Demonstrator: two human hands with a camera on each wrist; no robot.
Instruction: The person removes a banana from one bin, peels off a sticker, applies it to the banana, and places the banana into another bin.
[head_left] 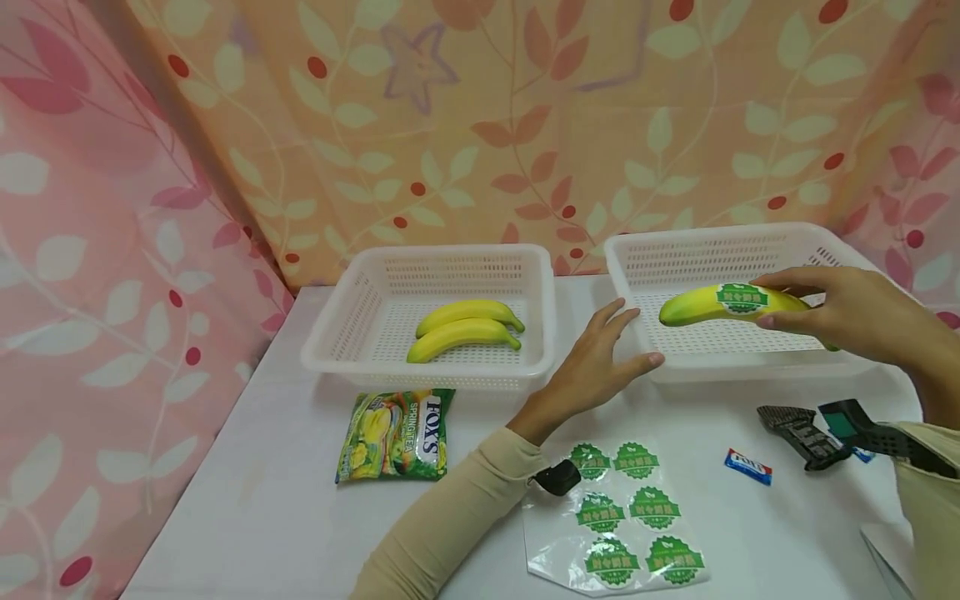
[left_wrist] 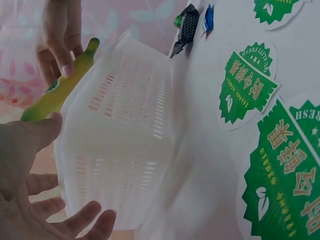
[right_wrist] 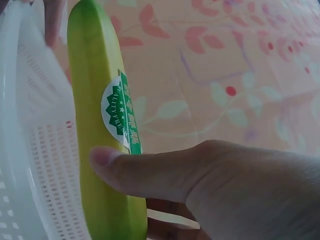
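My right hand (head_left: 855,312) grips a banana (head_left: 693,306) between thumb and fingers, over the right white basket (head_left: 750,367). A round green sticker (head_left: 742,298) is on the banana's side; the right wrist view shows it beside the thumb, on the banana (right_wrist: 95,125). My left hand (head_left: 592,367) is at the left front corner of that basket, fingers spread and holding nothing. In the left wrist view its thumb and fingers lie along the rim of the basket (left_wrist: 115,130).
A left white basket (head_left: 427,377) holds two bananas (head_left: 465,335). In front of it lies a green Fox's candy bag (head_left: 395,435). A sheet of green stickers (head_left: 551,533) lies under my left forearm. A small blue-red packet (head_left: 748,467) and a black wrapper (head_left: 798,435) are at right.
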